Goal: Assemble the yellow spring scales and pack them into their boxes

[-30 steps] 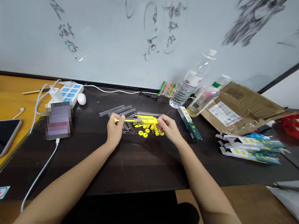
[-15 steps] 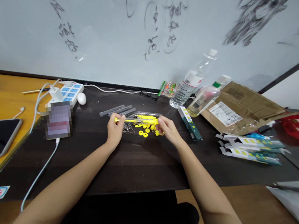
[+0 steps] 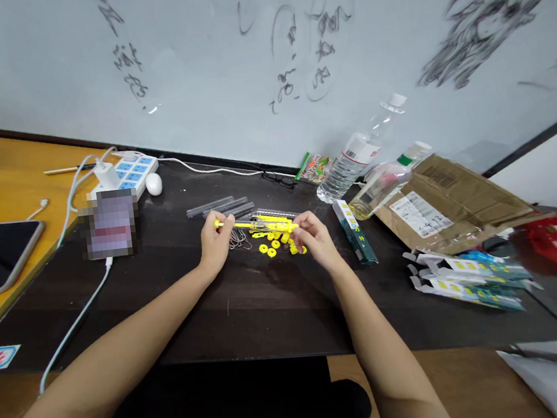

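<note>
A slim clear tube (image 3: 266, 225) with a yellow rod and yellow end pieces is held level above the dark desk (image 3: 271, 324). My left hand (image 3: 214, 246) pinches the yellow rod at its left end. At the other end, the fingers of my right hand (image 3: 317, 243) close on the yellow end piece. Beneath it lie small yellow rings (image 3: 267, 249) and other yellow parts, partly hidden by my hands and the tube. Thin wire hooks (image 3: 238, 240) rest beside my left fingertips. Several loose clear tubes (image 3: 222, 206) lie just behind.
At right stand a water bottle (image 3: 348, 164), a second clear bottle (image 3: 381, 187), a narrow green box (image 3: 355, 230), a brown parcel (image 3: 448, 196) and opened flat boxes (image 3: 468, 281). Left are a power strip (image 3: 136, 171), a phone on a cable (image 3: 112, 224) and another phone (image 3: 0, 257).
My right fingers have shifted their grip on the yellow end piece, with the hand turned slightly. My left hand keeps its hold. The view has moved only slightly.
</note>
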`<state>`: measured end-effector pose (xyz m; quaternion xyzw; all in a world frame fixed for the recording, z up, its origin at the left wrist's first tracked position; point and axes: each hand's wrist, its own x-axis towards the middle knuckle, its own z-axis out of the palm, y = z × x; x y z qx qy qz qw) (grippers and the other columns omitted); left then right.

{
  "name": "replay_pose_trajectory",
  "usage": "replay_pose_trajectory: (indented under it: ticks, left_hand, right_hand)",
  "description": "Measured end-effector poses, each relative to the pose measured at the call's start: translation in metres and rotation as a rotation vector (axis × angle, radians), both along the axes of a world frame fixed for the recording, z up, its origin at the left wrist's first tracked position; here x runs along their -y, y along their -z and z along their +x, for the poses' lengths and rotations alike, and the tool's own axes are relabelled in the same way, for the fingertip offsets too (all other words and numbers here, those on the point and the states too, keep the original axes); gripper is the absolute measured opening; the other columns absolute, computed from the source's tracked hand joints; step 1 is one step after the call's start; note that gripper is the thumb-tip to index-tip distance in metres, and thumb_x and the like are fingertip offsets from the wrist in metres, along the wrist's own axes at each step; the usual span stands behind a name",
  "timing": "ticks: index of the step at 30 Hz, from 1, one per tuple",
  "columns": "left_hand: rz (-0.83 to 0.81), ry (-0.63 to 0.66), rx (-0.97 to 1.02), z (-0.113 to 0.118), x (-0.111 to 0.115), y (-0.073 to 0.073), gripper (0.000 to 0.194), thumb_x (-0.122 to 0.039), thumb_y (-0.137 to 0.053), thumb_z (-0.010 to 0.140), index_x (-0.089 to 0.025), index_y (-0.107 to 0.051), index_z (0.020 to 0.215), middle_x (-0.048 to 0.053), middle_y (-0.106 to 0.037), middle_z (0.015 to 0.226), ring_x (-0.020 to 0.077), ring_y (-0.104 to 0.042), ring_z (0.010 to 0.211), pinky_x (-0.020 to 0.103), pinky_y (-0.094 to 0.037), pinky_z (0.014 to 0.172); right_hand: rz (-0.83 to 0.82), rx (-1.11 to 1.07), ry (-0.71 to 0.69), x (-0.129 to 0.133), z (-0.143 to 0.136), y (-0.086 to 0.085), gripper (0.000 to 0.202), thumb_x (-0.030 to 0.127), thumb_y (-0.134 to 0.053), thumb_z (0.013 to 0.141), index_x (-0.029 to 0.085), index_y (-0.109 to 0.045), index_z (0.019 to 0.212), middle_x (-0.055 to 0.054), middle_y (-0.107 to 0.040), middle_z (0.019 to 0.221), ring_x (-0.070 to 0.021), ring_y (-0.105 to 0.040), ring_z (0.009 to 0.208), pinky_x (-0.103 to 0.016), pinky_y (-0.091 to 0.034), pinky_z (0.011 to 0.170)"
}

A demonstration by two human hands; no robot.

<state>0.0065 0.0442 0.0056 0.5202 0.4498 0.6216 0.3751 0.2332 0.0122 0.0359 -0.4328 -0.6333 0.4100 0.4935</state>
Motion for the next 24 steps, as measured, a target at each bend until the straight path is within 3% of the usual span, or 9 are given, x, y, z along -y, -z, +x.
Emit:
replay_pose_trajectory:
  ticks: [10,16,20,24]
  left_hand:
    - [-0.012,0.008,0.024,-0.0005,-0.0013,0.0029,0.022,-0.035,-0.056,0.083,-0.021,-0.043,0.072,-0.005,-0.043,0.06,0.0089,-0.047,0.051,0.022,-0.037,0.052]
    - [-0.011,0.011,0.022,0.0,-0.0004,0.0014,0.022,-0.034,-0.056,0.083,-0.021,-0.043,0.072,-0.006,-0.042,0.059,0.009,-0.046,0.05,0.022,-0.036,0.051]
    - [0.007,0.021,-0.005,0.0009,0.0015,-0.0005,0.021,-0.033,-0.056,0.083,-0.021,-0.043,0.072,-0.005,-0.041,0.058,0.0092,-0.045,0.051,0.022,-0.034,0.051]
    - [0.015,0.018,-0.027,0.0008,0.0015,0.0002,0.021,-0.032,-0.056,0.083,-0.02,-0.043,0.072,-0.006,-0.041,0.058,0.0092,-0.044,0.052,0.022,-0.033,0.052]
  right_hand:
    - [0.009,-0.046,-0.026,-0.001,-0.0007,-0.0004,0.033,0.041,-0.071,0.073,0.023,-0.049,0.09,0.005,-0.056,0.064,-0.0108,-0.055,0.053,-0.021,-0.047,0.041]
    - [-0.023,0.007,0.015,-0.0004,-0.0002,-0.0001,0.033,0.049,-0.066,0.077,0.022,-0.049,0.081,0.003,-0.059,0.064,-0.0091,-0.051,0.047,-0.019,-0.04,0.037]
    - [-0.011,0.114,0.062,-0.0013,0.0024,0.0046,0.038,0.056,-0.051,0.086,0.02,-0.049,0.072,0.002,-0.055,0.06,-0.0075,-0.045,0.044,-0.019,-0.034,0.036]
    - [-0.04,0.09,0.065,-0.0002,0.0032,0.0037,0.034,0.055,-0.045,0.088,0.022,-0.051,0.085,0.002,-0.056,0.063,-0.009,-0.047,0.046,-0.019,-0.035,0.036]
